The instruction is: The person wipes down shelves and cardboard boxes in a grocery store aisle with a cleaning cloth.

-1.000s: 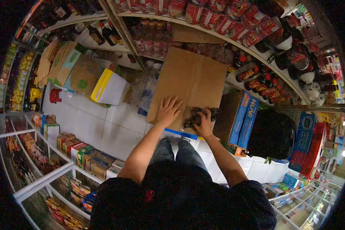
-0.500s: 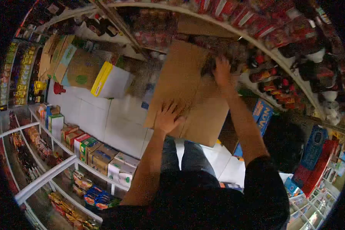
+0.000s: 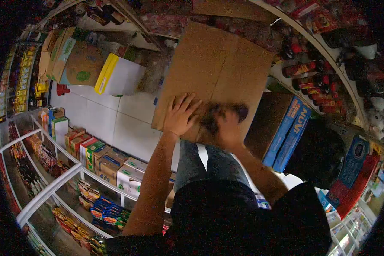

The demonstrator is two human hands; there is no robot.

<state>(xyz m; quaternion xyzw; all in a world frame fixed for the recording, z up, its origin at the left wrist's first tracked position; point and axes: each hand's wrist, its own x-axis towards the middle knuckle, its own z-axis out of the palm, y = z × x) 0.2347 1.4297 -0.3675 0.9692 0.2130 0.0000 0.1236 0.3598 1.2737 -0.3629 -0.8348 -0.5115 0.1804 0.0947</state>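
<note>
White letters "NUVI" stand on the blue carton (image 3: 291,130).

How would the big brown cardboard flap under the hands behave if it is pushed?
The cardboard flap looks flat and creased down its middle, so it would probably fold there. It seems thin, likely light. The left hand lies flat on it, so it seems stiff enough to bear that.

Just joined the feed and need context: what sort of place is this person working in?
Most likely a small grocery shop: shelves of bottles, rows of boxed goods on white racks, and stock cartons on the tiled floor.
</note>
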